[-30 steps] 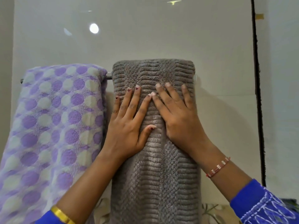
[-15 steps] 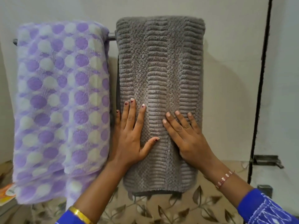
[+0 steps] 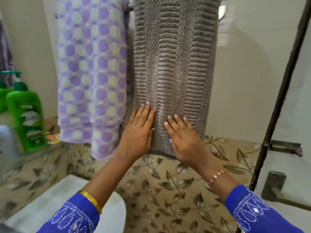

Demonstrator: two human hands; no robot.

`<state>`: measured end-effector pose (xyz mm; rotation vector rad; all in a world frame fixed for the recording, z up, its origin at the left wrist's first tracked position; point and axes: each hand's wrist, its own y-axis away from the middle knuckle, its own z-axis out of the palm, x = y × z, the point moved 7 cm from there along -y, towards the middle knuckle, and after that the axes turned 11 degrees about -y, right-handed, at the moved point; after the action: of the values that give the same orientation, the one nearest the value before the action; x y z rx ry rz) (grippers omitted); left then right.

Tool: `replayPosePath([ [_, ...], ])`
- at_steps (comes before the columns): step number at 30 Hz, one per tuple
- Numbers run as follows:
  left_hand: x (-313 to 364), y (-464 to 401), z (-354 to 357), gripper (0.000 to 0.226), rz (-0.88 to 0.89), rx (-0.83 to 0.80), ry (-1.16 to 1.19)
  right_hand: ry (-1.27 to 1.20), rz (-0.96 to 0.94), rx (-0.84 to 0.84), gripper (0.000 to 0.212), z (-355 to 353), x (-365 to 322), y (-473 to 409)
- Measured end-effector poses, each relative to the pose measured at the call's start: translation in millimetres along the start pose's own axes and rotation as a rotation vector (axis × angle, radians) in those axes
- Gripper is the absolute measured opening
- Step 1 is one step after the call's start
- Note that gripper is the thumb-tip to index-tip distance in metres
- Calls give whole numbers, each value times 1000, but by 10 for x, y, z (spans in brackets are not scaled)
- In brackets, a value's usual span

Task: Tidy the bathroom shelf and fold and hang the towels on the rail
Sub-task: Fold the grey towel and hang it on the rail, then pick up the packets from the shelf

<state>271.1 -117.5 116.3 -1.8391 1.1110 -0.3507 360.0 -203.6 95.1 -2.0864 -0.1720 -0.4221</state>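
Smoothing step, near finish. Grey towel (image 3: pixel 173 73) draped over rail (image 3: pixel 130 8), 12 o'clock. Left hand (image 3: pixel 138 132), right hand (image 3: pixel 183 138) pressed flat, fingers straight, near hem. Dotted purple towel (image 3: pixel 92 73) hung at 10 o'clock. Green bottles (image 3: pixel 25 118) on shelf (image 3: pixel 33 155), 9 o'clock. Next, likely: lift off, tidy shelf.

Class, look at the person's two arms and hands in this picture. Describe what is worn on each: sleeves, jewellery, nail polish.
Both arms wear bright blue sleeves with white embroidered patterning. The left wrist carries a plain gold bangle; the right wrist carries a thin bracelet of pink and white beads. The left hand has dark red polish on its nails; the right hand's nails look unpainted.
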Motion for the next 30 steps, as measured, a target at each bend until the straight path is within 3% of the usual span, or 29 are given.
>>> replayPosePath([
  [7, 114, 437, -485, 46, -202, 3, 66, -299, -42, 71, 44, -253, -365, -22],
  [19, -236, 1599, -1805, 47, -633, 7, -188, -897, -102, 269, 39, -582, -1605, -388],
  [30, -1040, 2595, -3028, 47, -918, 56, -420, -1243, -233, 230, 37, -767, -3275, -1028],
])
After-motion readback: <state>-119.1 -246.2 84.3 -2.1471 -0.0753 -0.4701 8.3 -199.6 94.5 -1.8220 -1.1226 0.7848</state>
